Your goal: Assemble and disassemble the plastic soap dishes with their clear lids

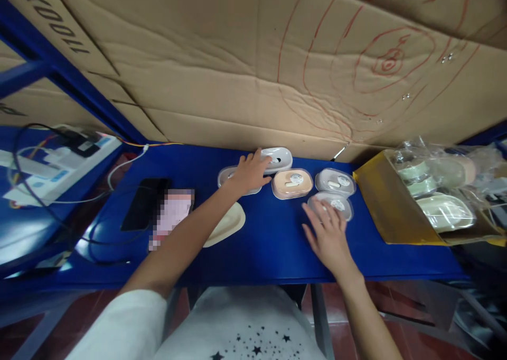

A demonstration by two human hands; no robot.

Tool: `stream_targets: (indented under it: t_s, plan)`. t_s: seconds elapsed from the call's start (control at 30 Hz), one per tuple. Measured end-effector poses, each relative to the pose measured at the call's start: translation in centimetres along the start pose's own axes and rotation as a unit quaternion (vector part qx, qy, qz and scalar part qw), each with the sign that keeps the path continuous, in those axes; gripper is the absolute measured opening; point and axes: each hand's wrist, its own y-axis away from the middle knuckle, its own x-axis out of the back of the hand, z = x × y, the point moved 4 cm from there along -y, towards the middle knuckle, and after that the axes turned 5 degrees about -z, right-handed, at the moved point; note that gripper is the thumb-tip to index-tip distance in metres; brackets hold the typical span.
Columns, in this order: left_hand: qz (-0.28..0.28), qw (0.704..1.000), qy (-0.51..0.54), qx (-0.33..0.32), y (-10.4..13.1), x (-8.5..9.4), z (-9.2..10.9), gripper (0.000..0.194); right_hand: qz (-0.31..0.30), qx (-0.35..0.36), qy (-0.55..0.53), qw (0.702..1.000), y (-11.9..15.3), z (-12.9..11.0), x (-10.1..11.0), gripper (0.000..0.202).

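Observation:
My left hand [251, 172] reaches over a clear-lidded oval case [226, 176] and touches the near left side of a white oval case [282, 160], its fingers apart. My right hand [327, 230] rests with spread fingers on a clear oval case [343, 205]. Just behind that one sits another clear case [335, 182] with a round label. Between my hands lies a peach case [292, 184] with a round label and a small white piece on top. A cream oval piece [227, 225] lies partly under my left forearm.
A yellow-edged cardboard box [390, 212] at the right holds bagged pale cases. On the blue table [269, 254], a pinkish blurred phone [172, 212] and a black flat object [142, 204] lie at the left. Farther left is a power strip [75, 172] with cables. Cardboard stands behind.

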Motion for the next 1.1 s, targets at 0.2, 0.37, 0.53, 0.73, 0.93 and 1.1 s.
stream_targets:
  t_s: [0.2,0.37,0.53,0.73,0.93,1.1]
  plan:
    - [-0.010,1.000,0.009,0.019,-1.8,0.1,-0.7,0.057,-0.037,0.078,-0.015,0.996,-4.8,-2.7,-1.5,0.055]
    - [0.000,0.999,0.038,-0.004,-2.6,0.5,-1.3,0.048,-0.012,0.010,-0.009,1.000,-4.4,0.3,-1.9,0.053]
    - [0.036,0.997,0.064,-0.021,-1.6,1.5,-0.9,0.041,-0.001,-0.015,-0.002,1.000,-4.1,2.1,-1.8,0.054]
    - [0.027,0.998,0.057,-0.016,-1.2,1.8,-0.7,0.041,0.012,-0.004,-0.021,1.000,-5.1,1.0,-1.7,0.053]
    - [-0.033,0.999,0.041,-0.013,-3.2,0.1,-0.4,0.080,0.000,0.007,-0.020,1.000,-5.0,-0.3,-2.2,0.046]
    - [-0.037,0.998,0.036,-0.022,-3.7,-0.2,0.5,0.081,-0.008,0.010,-0.021,1.000,-4.8,-0.4,-2.5,0.042]
